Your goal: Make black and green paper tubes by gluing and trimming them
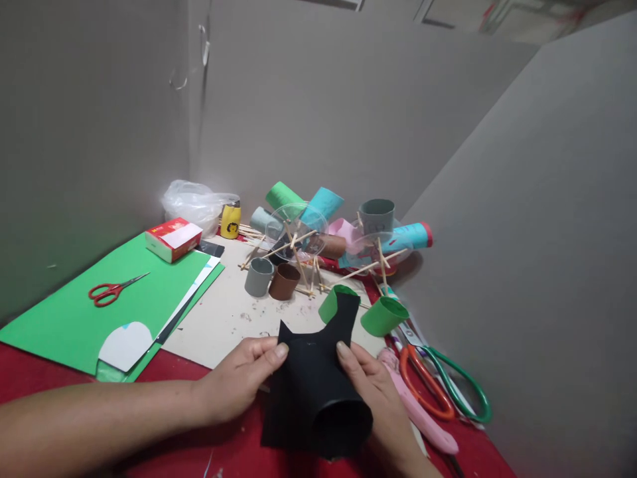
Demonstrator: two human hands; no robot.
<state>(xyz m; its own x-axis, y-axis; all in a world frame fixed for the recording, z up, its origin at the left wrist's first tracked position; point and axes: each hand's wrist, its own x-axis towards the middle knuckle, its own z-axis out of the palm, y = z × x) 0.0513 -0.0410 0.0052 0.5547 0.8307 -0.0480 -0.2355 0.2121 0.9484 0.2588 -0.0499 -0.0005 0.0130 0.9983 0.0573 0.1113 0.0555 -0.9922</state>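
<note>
Near the front of the table I hold a black paper tube (323, 378) tilted so that its round open end faces down toward me. Black paper (343, 318) with a cut edge and a pointed corner spreads out behind the tube; whether the two are one piece I cannot tell. My left hand (243, 372) pinches the left edge, thumb on top. On the other side my right hand (371, 385) grips with its thumb on the black paper and its fingers partly hidden. Just beyond stand two short green paper tubes, one (384, 316) at right and one (331, 305) partly covered.
Large scissors (432, 378) with orange and green handles lie right, beside a pink tool (423, 411). Small red scissors (112, 292) rest on green sheets (60, 312) at left, near a red box (173, 239). Behind are coloured tubes, wooden sticks (371, 269) and a plastic bag (194, 202). Grey walls enclose the table.
</note>
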